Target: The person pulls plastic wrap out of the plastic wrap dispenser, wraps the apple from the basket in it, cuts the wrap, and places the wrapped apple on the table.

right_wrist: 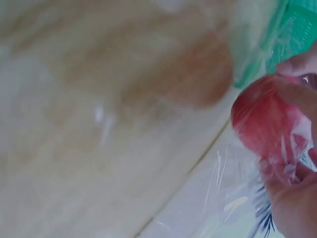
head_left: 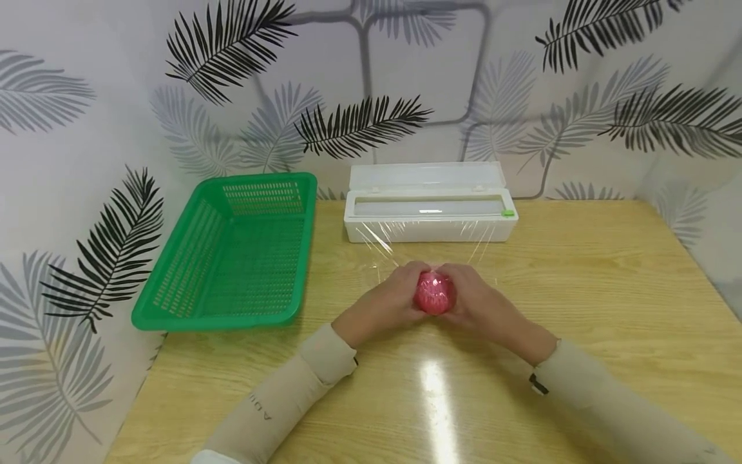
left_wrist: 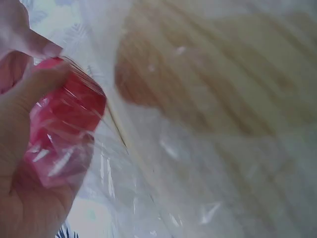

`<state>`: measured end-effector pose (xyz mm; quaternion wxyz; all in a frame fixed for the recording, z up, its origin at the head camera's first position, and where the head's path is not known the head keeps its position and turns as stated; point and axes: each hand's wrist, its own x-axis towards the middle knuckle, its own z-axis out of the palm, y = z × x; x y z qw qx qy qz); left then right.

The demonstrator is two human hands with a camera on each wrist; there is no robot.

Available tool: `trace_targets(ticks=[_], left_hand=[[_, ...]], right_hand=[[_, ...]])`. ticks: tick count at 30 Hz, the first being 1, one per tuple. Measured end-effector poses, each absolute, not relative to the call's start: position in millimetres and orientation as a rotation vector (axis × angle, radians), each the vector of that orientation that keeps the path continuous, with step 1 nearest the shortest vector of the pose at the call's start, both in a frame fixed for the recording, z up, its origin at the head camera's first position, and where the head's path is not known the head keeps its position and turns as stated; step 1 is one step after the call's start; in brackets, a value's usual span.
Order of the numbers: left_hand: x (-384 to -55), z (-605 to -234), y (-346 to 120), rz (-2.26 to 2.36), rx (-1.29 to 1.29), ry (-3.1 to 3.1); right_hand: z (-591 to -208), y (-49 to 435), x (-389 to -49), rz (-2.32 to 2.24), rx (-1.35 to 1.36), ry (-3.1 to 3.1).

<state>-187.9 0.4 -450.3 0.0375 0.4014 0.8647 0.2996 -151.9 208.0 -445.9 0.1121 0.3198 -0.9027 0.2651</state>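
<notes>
The left hand (head_left: 401,295) and the right hand (head_left: 476,301) hold 1 round red thing (head_left: 435,294) between them, with fingers bent around its sides and shiny clear wrap (left_wrist: 119,173) over it. The red thing is on the near side of a long white box (head_left: 429,232) with its lid up, and the wrap stretches between them. Over to the left, 1 green basket (head_left: 307,251) sits on the wooden table (head_left: 580,290).
</notes>
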Motion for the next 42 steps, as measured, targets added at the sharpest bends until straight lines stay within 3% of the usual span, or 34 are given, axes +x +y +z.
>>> trace_targets(ticks=[8,22,42], left_hand=[[-193.2,-445.7,-3.5,0.948,1.267,2.603],[-194.4,-442.5,-4.3,0.975,1.293,2.660],[-207.2,-438.8,-5.4,1.342,1.269,2.343]], right_hand=[[-429.0,219.4,-150.6,0.884,0.996,-2.662],[-431.3,223.5,-157.1,1.046,1.049,-2.635],[-424.7,226.0,-170.9,1.171,1.032,-2.559]])
